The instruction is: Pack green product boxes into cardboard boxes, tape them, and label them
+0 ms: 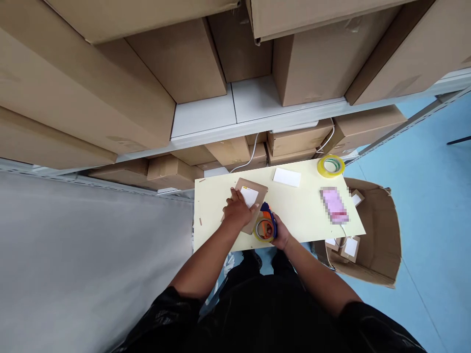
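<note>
A small flat cardboard box point(260, 196) with a white label point(249, 196) lies at a slant on the left half of the pale yellow table point(294, 206). Across its top rests my left hand point(237, 212), fingers spread and touching the label and the cardboard. My right hand point(281, 234) is closed round a blue and orange tape dispenser point(270, 214) loaded with a roll of clear tape. The dispenser is close against the box's right side; whether its tape touches the box I cannot tell.
On the table are white papers point(287, 177), a yellow tape roll point(331, 166) and a blurred pink phone-like thing point(334, 205) with a cable. An open carton point(382, 235) holding small labelled boxes stands right. Shelves point(206, 117) with large cartons point(176, 59) rise beyond.
</note>
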A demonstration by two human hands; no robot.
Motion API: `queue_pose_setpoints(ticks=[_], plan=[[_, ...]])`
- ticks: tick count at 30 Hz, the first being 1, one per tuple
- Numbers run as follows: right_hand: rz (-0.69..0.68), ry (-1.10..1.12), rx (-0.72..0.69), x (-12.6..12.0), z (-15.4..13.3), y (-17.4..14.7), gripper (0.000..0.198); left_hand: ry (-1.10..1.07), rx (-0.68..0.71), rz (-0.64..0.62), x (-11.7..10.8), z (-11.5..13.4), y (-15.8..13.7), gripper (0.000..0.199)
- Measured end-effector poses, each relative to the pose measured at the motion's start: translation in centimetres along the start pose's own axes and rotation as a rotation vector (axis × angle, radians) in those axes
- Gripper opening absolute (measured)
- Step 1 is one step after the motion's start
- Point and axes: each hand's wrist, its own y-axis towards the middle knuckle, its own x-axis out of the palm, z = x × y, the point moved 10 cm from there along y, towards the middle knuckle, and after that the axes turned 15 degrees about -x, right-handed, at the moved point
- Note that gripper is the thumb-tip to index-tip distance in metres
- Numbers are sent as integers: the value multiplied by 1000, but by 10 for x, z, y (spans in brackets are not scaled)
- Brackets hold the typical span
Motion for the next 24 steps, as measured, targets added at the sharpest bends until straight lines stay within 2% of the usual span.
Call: queue_pose_setpoints(ticks=[1, 3, 5, 7, 9, 13, 17, 20, 24], plan=[[-28, -12, 13, 4, -10, 3, 55, 17, 11, -33, 0, -8, -4, 112], [-71, -53, 56, 8, -30, 6, 52, 52, 121, -44, -6, -23, -15, 116], [-100, -123, 96, 10, -47, 10, 49, 105, 337, 10, -12, -28, -31, 118], [-115, -205, 112, 14, -62, 19, 47, 166, 567, 29, -7, -27, -46, 117], [-121, -274, 119, 21, -74, 29, 46, 190, 676, 34, 0, -25, -51, 113], [-107, -341, 134, 26, -90, 44, 51, 131, 586, 106, 3, -19, -37, 104], [-31, -342, 87, -3, -89, 34, 50, 86, 497, 125, 3, -19, -33, 101], [-8, -271, 57, -38, -54, 7, 46, 73, 441, 119, 3, -15, -32, 103], [-38, -125, 29, -66, 22, -29, 50, -16, 234, 138, -3, 4, -21, 102]])
